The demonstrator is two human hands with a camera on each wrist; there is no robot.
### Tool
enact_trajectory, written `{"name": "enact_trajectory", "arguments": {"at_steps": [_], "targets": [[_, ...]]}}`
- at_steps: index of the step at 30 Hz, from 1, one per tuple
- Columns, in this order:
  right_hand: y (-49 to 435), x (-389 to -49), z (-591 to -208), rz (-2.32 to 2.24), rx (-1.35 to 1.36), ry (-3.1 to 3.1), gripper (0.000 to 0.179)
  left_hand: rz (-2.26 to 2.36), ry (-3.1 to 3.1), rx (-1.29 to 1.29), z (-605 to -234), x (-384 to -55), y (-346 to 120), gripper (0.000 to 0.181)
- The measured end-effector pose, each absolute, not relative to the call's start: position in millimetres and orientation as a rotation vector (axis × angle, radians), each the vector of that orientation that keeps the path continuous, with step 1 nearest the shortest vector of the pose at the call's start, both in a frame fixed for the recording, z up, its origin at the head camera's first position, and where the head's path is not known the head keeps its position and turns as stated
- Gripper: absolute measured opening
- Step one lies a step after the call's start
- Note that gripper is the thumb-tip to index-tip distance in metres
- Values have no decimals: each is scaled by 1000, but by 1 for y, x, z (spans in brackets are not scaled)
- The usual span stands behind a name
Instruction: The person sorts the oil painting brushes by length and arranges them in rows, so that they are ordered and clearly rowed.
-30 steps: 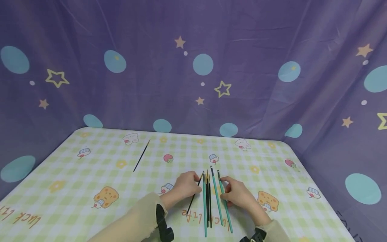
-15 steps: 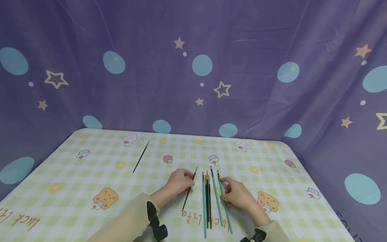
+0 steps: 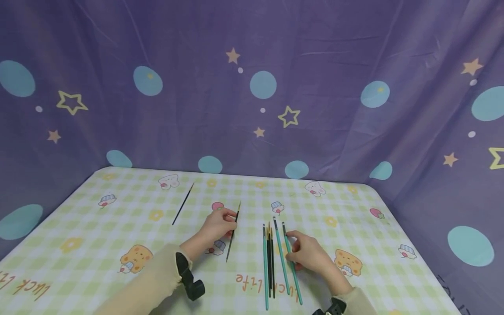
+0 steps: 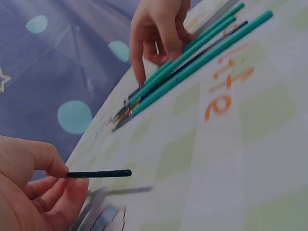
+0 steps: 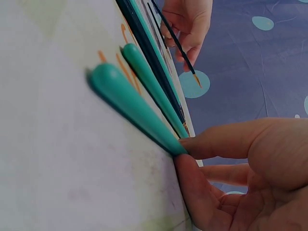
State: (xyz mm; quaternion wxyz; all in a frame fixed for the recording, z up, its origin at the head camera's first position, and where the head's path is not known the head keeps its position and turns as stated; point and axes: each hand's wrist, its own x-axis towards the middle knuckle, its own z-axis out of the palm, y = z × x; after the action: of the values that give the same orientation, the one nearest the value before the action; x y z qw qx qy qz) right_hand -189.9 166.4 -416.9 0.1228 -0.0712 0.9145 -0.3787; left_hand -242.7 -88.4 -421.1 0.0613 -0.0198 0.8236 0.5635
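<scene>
Between thumb and fingers my left hand (image 3: 216,225) pinches a thin black paintbrush (image 3: 230,243), bristles pointing away from me. In the left wrist view this black brush (image 4: 103,173) is raised, its shadow on the cloth below. My right hand (image 3: 309,251) pinches the rightmost teal paintbrush (image 3: 296,282), which lies on the table; thumb and finger meet on its handle (image 5: 130,106) in the right wrist view. Left of it lie a second teal paintbrush (image 3: 281,256), several black paintbrushes (image 3: 271,267) side by side, and another teal paintbrush (image 3: 265,267).
A single black paintbrush (image 3: 183,204) lies apart at the back left. Everything rests on a table with a green checked cloth (image 3: 346,288) printed with cartoon figures. A purple curtain (image 3: 252,39) with stars and dots hangs behind.
My left hand has carried its black paintbrush left and away from me, off from the group of brushes. My right hand has stayed in place on the teal paintbrush.
</scene>
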Motion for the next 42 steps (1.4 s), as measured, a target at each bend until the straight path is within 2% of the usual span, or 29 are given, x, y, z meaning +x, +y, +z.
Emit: {"name": "enact_trajectory", "arguments": {"at_steps": [19, 32, 42], "targets": [[169, -191, -418, -1121, -259, 2662, 60, 1515, 2721, -159, -416, -277, -156, 40], [168, -191, -416, -1118, -245, 2651, 60, 1309, 2907, -147, -415, -299, -184, 39], [169, -191, -417, -1124, -251, 2648, 59, 1156, 2965, -216, -406, -304, -194, 39]]}}
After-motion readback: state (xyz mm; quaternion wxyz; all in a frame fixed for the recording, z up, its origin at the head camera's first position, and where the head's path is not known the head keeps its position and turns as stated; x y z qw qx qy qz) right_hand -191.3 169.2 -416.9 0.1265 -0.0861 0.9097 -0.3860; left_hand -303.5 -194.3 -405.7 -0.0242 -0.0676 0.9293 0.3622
